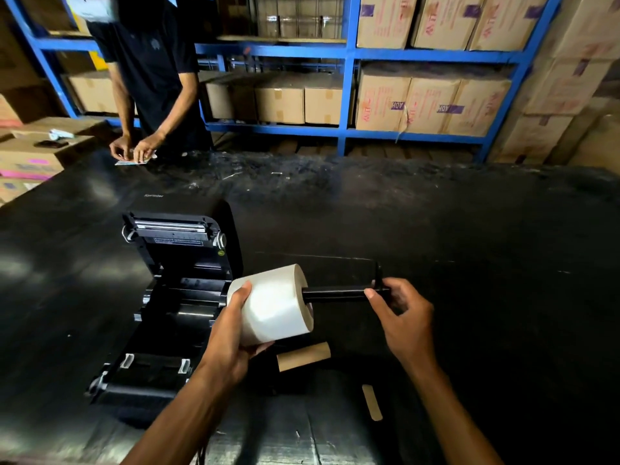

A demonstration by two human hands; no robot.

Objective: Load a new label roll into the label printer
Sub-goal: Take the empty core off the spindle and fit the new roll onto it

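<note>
A black label printer [174,297] sits on the dark table with its lid swung open, showing the empty roll bay. Just right of it, above the table, my left hand [231,333] grips a white label roll [273,305] from the left and below. A black spindle [339,293] sticks out of the roll's right end. My right hand [402,313] pinches the spindle near its flanged end. A bare brown cardboard core [303,356] lies on the table under the roll.
A small brown strip [372,402] lies near the table's front. A person in a dark shirt [151,72] stands at the far left edge handling papers [132,160]. Blue racks [345,85] with cartons line the back; more boxes [30,156] at left.
</note>
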